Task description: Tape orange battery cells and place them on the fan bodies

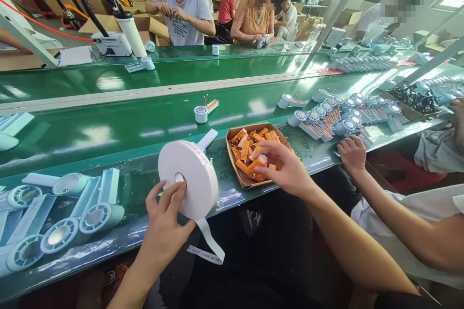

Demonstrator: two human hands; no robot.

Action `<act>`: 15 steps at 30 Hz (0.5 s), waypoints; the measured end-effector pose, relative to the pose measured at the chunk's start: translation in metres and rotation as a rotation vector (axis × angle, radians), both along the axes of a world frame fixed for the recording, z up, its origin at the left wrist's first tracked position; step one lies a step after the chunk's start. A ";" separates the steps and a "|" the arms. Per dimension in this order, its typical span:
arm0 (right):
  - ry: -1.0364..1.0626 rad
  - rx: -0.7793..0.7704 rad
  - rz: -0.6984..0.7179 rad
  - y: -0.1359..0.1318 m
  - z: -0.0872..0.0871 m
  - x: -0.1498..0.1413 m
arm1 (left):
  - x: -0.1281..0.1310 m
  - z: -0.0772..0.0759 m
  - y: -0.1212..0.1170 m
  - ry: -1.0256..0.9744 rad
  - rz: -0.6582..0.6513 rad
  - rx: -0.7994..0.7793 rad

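My left hand (165,224) grips a large white roll of tape (188,178) from below, its loose printed end (206,246) hanging down. My right hand (281,166) reaches into a small cardboard tray (242,177) of orange batteries (253,147), fingers pinched on one battery with a white sticker (261,159). The tray sits on the near edge of the green workbench (137,178).
Several pale blue handheld fans (61,215) lie at the left, more (337,116) at the right. One fan (203,112) rides the green conveyor (108,125). A co-worker's hand (351,154) rests on the bench at right. Other people work across the line.
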State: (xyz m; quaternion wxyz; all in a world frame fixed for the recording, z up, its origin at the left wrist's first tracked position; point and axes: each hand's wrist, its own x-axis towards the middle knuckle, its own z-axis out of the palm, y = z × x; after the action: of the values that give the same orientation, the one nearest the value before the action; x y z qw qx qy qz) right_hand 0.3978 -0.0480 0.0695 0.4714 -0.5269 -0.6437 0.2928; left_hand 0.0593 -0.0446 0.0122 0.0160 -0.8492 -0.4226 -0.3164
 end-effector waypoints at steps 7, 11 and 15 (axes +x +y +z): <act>0.318 0.360 -0.138 -0.015 -0.006 -0.024 | 0.017 0.000 -0.006 0.037 -0.041 -0.024; 0.253 0.627 -0.168 -0.016 0.002 -0.033 | 0.026 0.010 -0.014 0.054 -0.102 -0.076; 0.085 0.775 -0.194 -0.018 -0.001 -0.041 | 0.035 0.019 -0.021 0.051 -0.116 -0.093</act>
State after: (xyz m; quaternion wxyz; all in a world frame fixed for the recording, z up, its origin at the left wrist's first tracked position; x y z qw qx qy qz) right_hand 0.3564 -0.0663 0.0685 0.6868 -0.3559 -0.6338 0.0040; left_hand 0.0938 -0.0656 0.0314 -0.0311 -0.8798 -0.3865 -0.2750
